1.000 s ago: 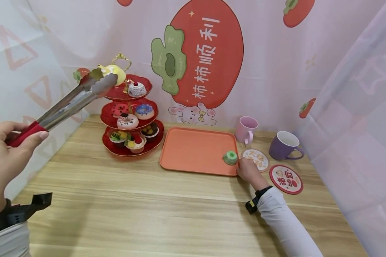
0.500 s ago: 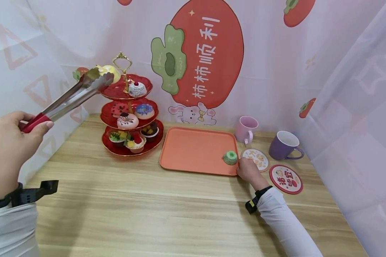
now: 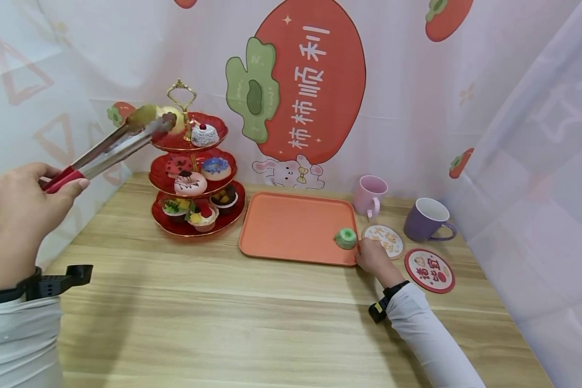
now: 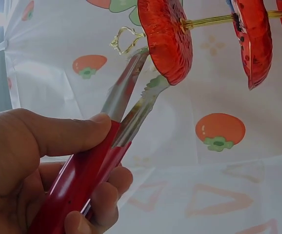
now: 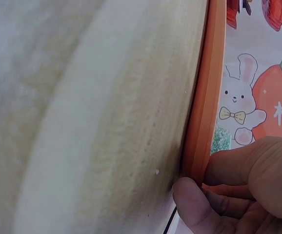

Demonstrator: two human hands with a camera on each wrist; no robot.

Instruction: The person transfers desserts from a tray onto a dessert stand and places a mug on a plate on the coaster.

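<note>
My left hand (image 3: 21,226) holds metal tongs (image 3: 126,152) by their red handles. Their tips lie around a yellow cake (image 3: 178,120) at the left of the top tier of a red three-tier stand (image 3: 199,230). In the left wrist view, the top plate (image 4: 168,41) hides most of the cake; whether the tips still squeeze it cannot be told. My right hand (image 3: 375,256) pinches the front right corner of an orange tray (image 3: 291,226), with thumb and finger on the rim (image 5: 204,107) in the right wrist view. A green cake (image 3: 345,238) sits on the tray beside that hand.
A white cake with a red berry (image 3: 205,135) shares the top tier; several doughnuts and cupcakes fill the lower tiers. Behind my right hand stand a pink mug (image 3: 370,194) and a purple mug (image 3: 424,221). A white coaster (image 3: 390,242) and a red-edged coaster (image 3: 429,270) lie nearby.
My left hand has moved right, and the tongs have carried the yellow cake down and back toward the top tier. My right hand has stayed on the tray corner.
</note>
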